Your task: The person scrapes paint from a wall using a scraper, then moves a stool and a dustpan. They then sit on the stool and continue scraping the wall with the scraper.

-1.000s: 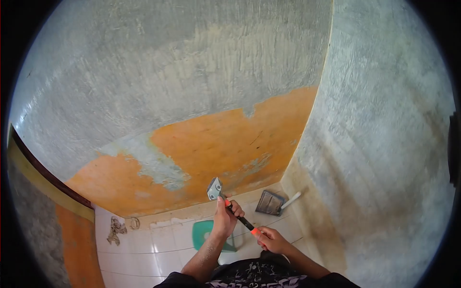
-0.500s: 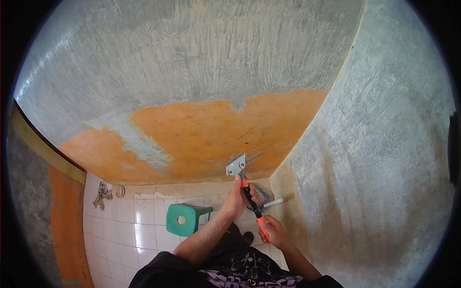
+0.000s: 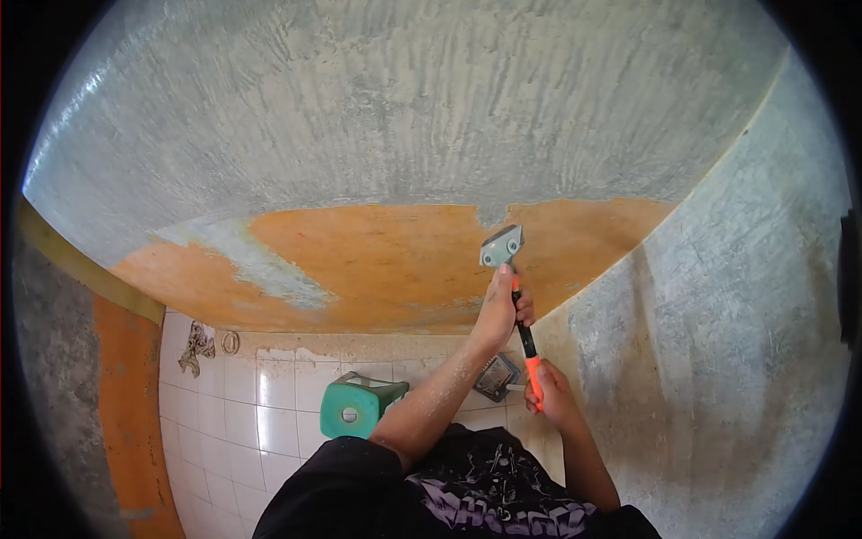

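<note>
Diagonally, L hand (image 3: pixel 499 310) fwd of R (image 3: pixel 555 395)

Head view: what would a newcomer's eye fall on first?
Probably the bright orange paint across the lower wall, below a rough grey surface. In front of it is a scraper, left hand near its head, right hand on its orange grip. A green stool on the tiled floor also stands out.

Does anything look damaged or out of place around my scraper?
Yes, the wall beyond the scraper: its orange paint stops at a ragged edge, with rough grey above and a pale streak breaking it toward the left. A crumpled, cloth-like thing also lies loose on the floor.
</note>
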{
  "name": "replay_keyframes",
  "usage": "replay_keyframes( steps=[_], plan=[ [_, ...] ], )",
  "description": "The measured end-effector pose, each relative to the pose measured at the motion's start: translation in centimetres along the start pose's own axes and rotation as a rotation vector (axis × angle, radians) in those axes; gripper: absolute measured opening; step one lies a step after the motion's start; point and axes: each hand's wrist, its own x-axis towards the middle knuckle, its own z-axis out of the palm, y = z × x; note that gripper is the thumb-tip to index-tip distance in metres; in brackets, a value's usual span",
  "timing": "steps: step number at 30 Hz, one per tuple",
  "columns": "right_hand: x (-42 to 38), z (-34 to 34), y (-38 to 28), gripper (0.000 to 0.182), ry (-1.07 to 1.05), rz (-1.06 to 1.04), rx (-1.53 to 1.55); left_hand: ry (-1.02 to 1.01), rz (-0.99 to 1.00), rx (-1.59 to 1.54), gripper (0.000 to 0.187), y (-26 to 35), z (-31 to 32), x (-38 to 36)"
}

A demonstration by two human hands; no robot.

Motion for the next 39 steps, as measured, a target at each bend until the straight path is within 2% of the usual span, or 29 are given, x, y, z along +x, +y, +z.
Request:
replay_keyframes(
  steps=[4, 10, 17, 22, 25, 29, 31, 34, 39],
  plan=[
    [4.1, 1.0, -0.8, 0.032, 0.104, -0.059, -0.023, 0.009, 0.031, 0.114, 0.041, 0.9, -0.3, 3.8],
    [8.2, -1.7, -0.4, 0.033, 0.203, -0.162, -0.218, 0.057, 0.079, 0.116, 0.044, 0.1, -1.3, 8.0],
    [10.6, -3.7, 0.1, 0.034, 0.160, -0.130, -0.189, 0.080, 0.097, 0.133, 0.044, -0.4, -1.9, 9.3],
    [12.1, -3.0, 1.9, 0.037, 0.147, -0.211, -0.256, 0.098, 0.154, 0.290, 0.044, -0.6, -2.9, 9.4],
    [13.1, -2.3, 2.9, 0.033, 0.104, -0.154, -0.103, 0.110, 0.185, 0.387, 0.043, -0.1, -3.1, 9.2],
    [14.5, -1.7, 2.6, 0.036, 0.087, -0.201, -0.143, 0.103, 0.243, 0.478, 0.042, 1.4, -2.9, 9.4],
    [15.1, -2.0, 3.2, 0.038, 0.091, -0.265, -0.152, 0.079, 0.211, 0.478, 0.042, 0.5, -3.8, 9.7],
    [15.4, -2.2, 4.9, 0.040, 0.132, -0.184, -0.147, 0.069, 0.180, 0.477, 0.042, -0.4, -5.2, 9.9],
    [15.5, -1.2, 5.9, 0.043, 0.163, -0.228, -0.091, 0.058, 0.143, 0.484, 0.041, -0.3, -5.8, 9.7]
  ],
)
